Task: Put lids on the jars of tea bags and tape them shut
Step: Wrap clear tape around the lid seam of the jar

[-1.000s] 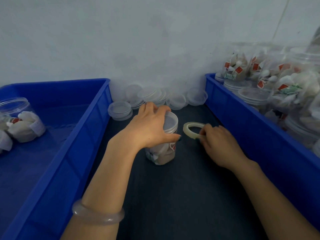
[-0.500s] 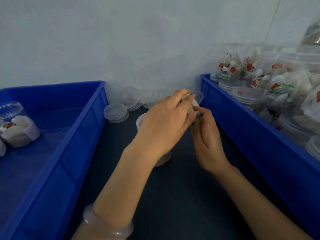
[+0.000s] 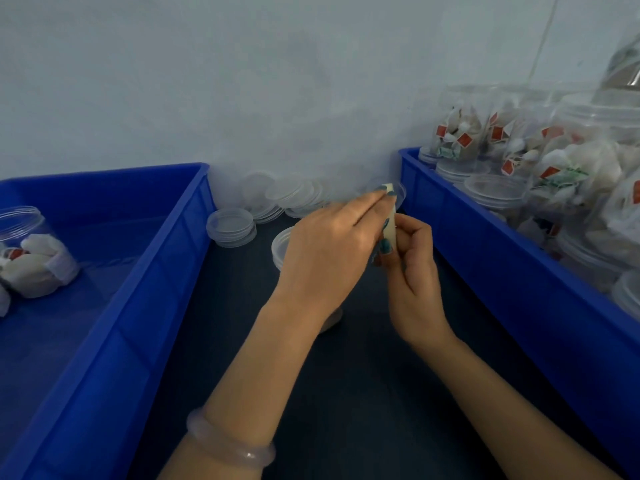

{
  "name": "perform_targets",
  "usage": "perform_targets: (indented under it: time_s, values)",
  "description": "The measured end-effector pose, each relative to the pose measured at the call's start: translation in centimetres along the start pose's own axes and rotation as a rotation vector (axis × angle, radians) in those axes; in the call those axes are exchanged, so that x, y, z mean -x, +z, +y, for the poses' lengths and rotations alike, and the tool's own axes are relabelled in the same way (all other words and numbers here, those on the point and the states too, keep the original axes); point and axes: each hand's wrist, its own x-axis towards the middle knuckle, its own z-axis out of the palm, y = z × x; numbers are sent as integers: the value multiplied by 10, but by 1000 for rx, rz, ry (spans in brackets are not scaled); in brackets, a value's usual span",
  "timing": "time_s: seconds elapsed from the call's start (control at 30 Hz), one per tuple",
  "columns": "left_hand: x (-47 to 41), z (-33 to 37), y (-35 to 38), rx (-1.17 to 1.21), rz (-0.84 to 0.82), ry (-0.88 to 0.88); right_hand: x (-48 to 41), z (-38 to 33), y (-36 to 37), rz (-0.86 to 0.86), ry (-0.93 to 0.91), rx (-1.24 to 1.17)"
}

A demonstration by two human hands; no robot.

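While both hands meet over the middle of the frame, the roll of tape stands edge-on between them. The right hand has its fingers curled round the lower part of the roll. The left hand pinches near its top edge with fingertips drawn together, seemingly picking for the loose end. The lidded jar of tea bags sits on the dark bench directly below the left hand and is mostly hidden by it. It stands between the left blue bin and the right blue bin. To do this step well, I judge a nail should lift the tape's end cleanly. A short strip should then be drawn out without folding on itself, with the roll kept low and close to the jar so the strip goes straight across the lid's seam.
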Motion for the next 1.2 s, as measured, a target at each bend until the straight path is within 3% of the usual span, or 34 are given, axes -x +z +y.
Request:
perform_targets:
  time_s: [0.2, 0.33, 0.43, 0.6, 0.8, 1.0, 1.2]
  values:
    - [4, 1, 6, -17, 140, -25, -1, 0, -3, 8, 18, 1]
    - [0, 0, -2, 235, 127, -239, 1, 1, -3, -32, 15, 69]
    - [-4, -5, -7, 478, 28, -396, 1, -1, -4, -82, -37, 110]
    - [-5, -10, -11, 377, -96, -371, 1, 0, -4, -117, -36, 212]
    - [-8, -6, -14, 538, -331, -318, -3, 8, -14, -205, 44, 204]
    - [-6, -14, -17, 379, -263, -280, -2, 11, -13, -204, 81, 175]
    - [-3, -15, -18, 240, -339, -216, -2, 10, -15, -239, 72, 191]
